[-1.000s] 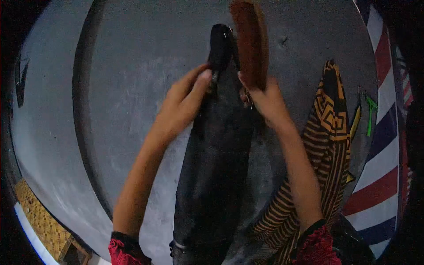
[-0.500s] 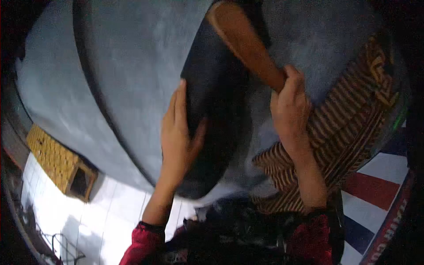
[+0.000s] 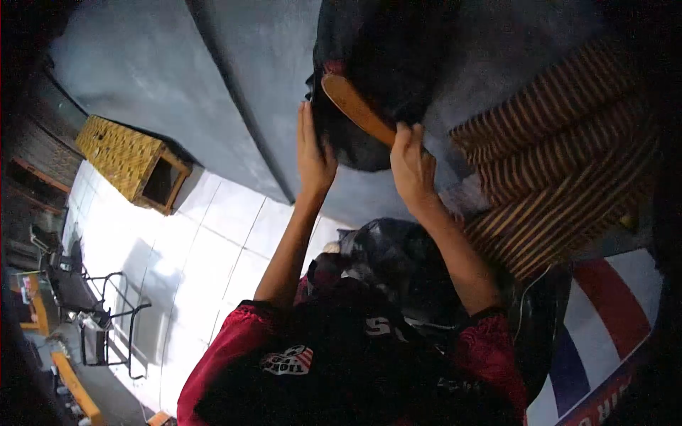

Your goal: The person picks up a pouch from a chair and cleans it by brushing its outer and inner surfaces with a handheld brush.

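Note:
A black, soft-looking object is against the grey wall at the top of the view; its kind is not clear. Across its front slants a long brown piece, broad and rounded at its upper left end and narrower toward the lower right. My right hand pinches that narrow end between thumb and fingers. At the black object's left edge, my left hand rests with its fingers stretched upward and its thumb apart, gripping nothing. A small dark red patch shows above the brown piece's rounded end.
Brown striped cloth is at the right. A woven yellow box with an open end is on the white tiled floor. Black metal-framed furniture stands lower left. A red, white and blue striped panel lies lower right.
The view has shifted, showing more floor and my shirt. Both hands now appear higher in view and closer together. My right hand still holds the brown piece's narrow end.

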